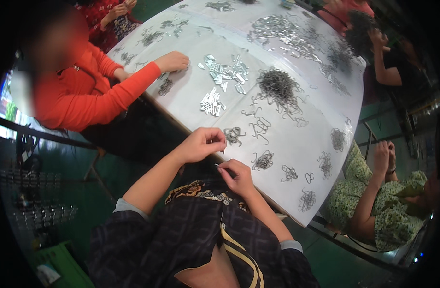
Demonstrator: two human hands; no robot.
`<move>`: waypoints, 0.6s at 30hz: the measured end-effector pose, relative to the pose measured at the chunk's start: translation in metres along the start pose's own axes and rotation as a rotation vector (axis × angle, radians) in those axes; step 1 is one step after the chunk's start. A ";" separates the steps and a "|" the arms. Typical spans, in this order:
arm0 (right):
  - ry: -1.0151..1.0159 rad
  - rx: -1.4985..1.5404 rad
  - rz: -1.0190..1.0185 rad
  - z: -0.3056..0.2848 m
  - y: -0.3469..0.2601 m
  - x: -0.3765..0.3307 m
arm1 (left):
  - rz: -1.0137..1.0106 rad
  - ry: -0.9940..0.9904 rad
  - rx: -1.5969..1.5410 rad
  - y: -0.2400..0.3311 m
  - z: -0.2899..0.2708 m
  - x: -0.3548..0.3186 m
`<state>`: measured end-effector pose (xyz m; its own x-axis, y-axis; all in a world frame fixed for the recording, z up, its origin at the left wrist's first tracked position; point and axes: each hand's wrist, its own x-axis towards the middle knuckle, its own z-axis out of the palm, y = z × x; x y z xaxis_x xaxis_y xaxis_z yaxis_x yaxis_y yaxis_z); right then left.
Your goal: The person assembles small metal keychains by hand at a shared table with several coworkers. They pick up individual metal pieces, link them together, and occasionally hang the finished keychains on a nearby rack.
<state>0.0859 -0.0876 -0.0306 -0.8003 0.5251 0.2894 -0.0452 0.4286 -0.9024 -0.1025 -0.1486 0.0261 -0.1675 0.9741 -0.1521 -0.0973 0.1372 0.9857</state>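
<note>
At the table's near edge my left hand (202, 144) is closed in a pinch, with a thin dark bit showing below its fingertips. My right hand (236, 175) sits just lower and to the right, thumb and finger pinched at a small pale tip. What either hand holds is too small to name. Beside my left fingers lies a small heap of bent wire hooks (233, 136). Another small heap of hooks (263, 161) is right of my right hand. Beyond them are loose white-silver metal strips (212, 103) and a large tangled pile of wire hooks (277, 86).
The white-covered table (191, 108) carries more strips (287, 36) and hook heaps. At the left a person in an orange-red sleeve (129, 93) reaches over it. To the right sits a person in green patterned clothes (368, 201). Others work at the far side.
</note>
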 end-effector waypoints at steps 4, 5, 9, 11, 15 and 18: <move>0.006 0.038 0.044 0.000 -0.003 -0.001 | 0.017 0.044 0.042 -0.012 0.006 -0.040; 0.010 0.043 0.046 0.000 -0.003 -0.001 | -0.052 0.052 0.055 -0.011 0.005 -0.047; -0.018 0.005 0.076 0.000 -0.008 -0.003 | -0.069 0.049 -0.012 -0.023 0.007 -0.052; -0.016 0.003 0.089 0.000 -0.010 -0.004 | -0.049 0.031 -0.011 -0.021 0.009 -0.053; -0.001 0.001 0.105 0.001 -0.015 -0.005 | 0.019 0.006 0.040 -0.023 0.008 -0.054; 0.009 0.014 0.108 0.003 -0.019 -0.005 | 0.006 -0.019 0.022 -0.026 0.006 -0.054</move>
<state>0.0889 -0.1000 -0.0157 -0.7959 0.5739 0.1932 0.0328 0.3593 -0.9326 -0.0849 -0.2034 0.0096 -0.1490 0.9782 -0.1448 -0.0747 0.1349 0.9880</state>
